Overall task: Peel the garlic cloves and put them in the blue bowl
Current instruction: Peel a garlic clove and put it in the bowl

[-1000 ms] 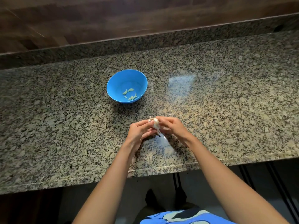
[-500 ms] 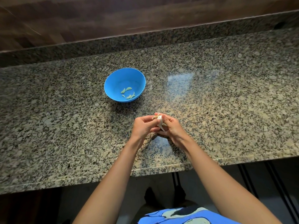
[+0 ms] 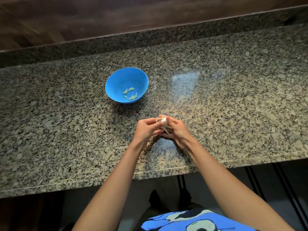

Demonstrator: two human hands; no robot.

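A white garlic bulb (image 3: pixel 164 122) with a thin stalk pointing down sits between both of my hands, just above the granite counter. My left hand (image 3: pixel 146 129) grips it from the left with curled fingers. My right hand (image 3: pixel 177 129) holds it from the right, fingers curled round its side. Most of the bulb is hidden by my fingers. The blue bowl (image 3: pixel 116 80) stands on the counter up and to the left of my hands, with several pale peeled cloves (image 3: pixel 130 94) lying at its bottom.
The speckled granite counter (image 3: pixel 233 105) runs the full width, with a raised granite lip and a dark wooden wall (image 3: pixel 150 12) behind. Its front edge lies just below my wrists. Dark floor and my blue patterned shirt show underneath.
My hands have drawn closer together around the garlic bulb and turned it, so the stalk now points down between my palms. The bowl has not moved.
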